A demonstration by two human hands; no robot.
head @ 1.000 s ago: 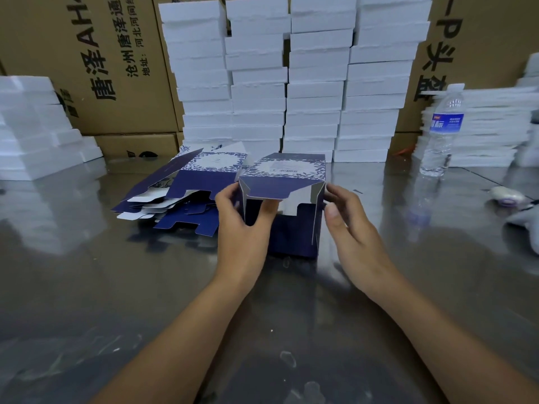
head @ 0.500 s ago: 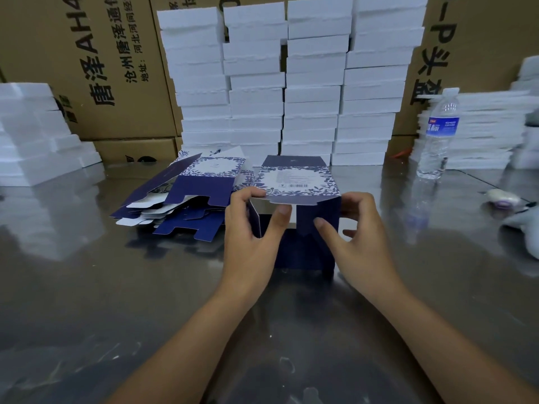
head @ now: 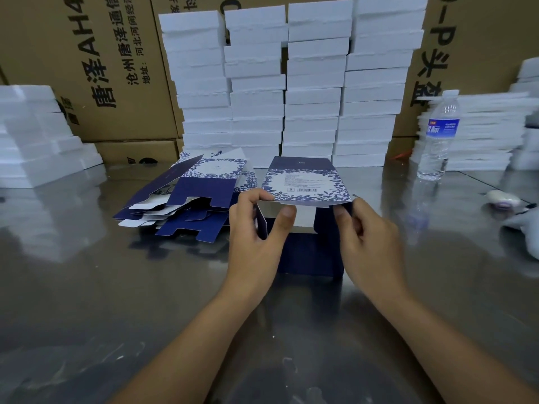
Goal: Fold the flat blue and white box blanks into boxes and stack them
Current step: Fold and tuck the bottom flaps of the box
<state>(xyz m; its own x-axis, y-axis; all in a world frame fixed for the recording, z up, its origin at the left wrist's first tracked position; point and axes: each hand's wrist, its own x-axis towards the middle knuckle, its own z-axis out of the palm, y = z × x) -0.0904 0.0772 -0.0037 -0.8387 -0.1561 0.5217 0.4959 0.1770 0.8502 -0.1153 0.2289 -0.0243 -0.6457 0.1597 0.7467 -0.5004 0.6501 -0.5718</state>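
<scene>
At centre of the table, between both hands: half-formed box, open end toward the person, long axis left-right. Left hand pinches the left side flap; right hand pinches the right one. Both equally near. Flat blanks just left. Likely next: flaps fold inward.

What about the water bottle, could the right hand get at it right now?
Probably yes: the right hand is pinching the box flap, but only bare tabletop lies between it and the water bottle farther right.
</scene>
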